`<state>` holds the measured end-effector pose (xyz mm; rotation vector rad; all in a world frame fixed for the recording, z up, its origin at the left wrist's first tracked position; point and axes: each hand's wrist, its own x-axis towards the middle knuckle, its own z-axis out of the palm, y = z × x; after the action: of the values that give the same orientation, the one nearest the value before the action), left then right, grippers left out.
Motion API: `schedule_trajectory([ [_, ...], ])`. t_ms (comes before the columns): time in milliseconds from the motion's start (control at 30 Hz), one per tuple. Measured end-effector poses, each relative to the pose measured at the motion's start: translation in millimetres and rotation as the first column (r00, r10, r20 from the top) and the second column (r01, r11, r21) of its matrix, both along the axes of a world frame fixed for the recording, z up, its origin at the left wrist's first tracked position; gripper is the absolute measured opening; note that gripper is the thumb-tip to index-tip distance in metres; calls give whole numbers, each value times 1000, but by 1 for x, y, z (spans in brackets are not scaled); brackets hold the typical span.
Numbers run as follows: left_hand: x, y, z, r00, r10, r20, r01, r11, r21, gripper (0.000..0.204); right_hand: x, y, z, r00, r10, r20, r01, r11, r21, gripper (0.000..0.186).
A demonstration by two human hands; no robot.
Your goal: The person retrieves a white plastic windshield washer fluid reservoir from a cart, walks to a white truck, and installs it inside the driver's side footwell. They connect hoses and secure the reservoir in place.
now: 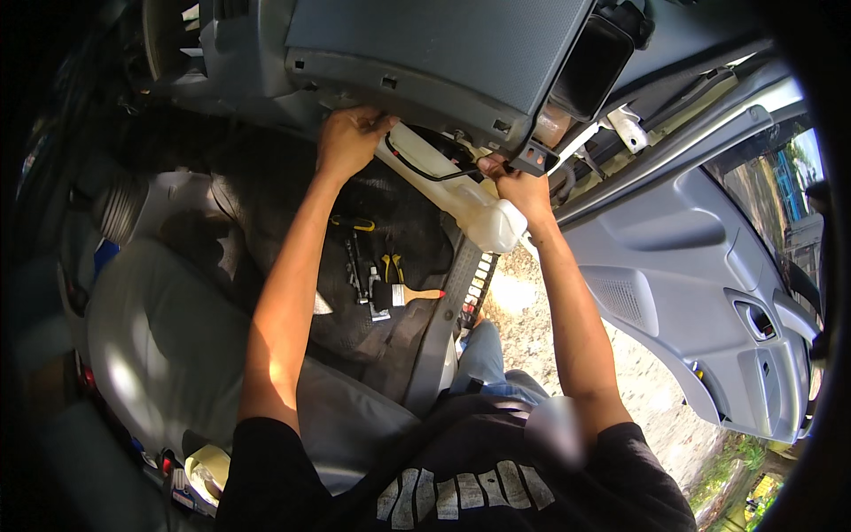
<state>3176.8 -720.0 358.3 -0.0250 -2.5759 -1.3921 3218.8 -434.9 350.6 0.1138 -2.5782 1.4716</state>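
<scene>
Both arms reach up to the lower edge of a grey dashboard panel [399, 44]. My left hand [348, 142] is under that edge, fingers bent and closed; their tips are partly hidden beside the upper end of a long white plastic part [425, 168]. This part slants down to a rounded, bulb-like end [496, 225]. My right hand [523, 188] is at the panel's right corner, thumb and fingers closed near a black bracket [534, 158]. What it grips is hidden. A thin black hose or cable [434, 176] curves between my hands.
Below, on the dark footwell mat, lie a paintbrush [417, 294], yellow-handled pliers [392, 266], a yellow-handled tool [353, 223] and a ratchet-like metal tool [356, 270]. A grey seat [168, 328] is at left. The open car door [683, 257] stands at right, above rough ground.
</scene>
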Motion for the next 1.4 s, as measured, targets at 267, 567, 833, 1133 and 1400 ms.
schedule_trajectory([
  [267,9,10,-4,994,106,10,-107,992,66,33,-10,19,7,971,124,203,-134,991,32,24],
  [567,28,31,-28,940,240,-242,-172,947,270,26,22,117,-50,992,116,38,-120,988,96,19],
  [833,79,81,-64,876,396,-276,-292,890,349,28,35,100,-99,982,96,163,-110,991,77,15],
  [1133,95,101,-10,967,35,-251,-32,999,18,15,21,96,-141,999,30,39,-35,993,114,20],
  [1400,102,109,-24,941,222,-254,-196,973,124,22,20,87,-160,981,-57,183,54,998,21,19],
])
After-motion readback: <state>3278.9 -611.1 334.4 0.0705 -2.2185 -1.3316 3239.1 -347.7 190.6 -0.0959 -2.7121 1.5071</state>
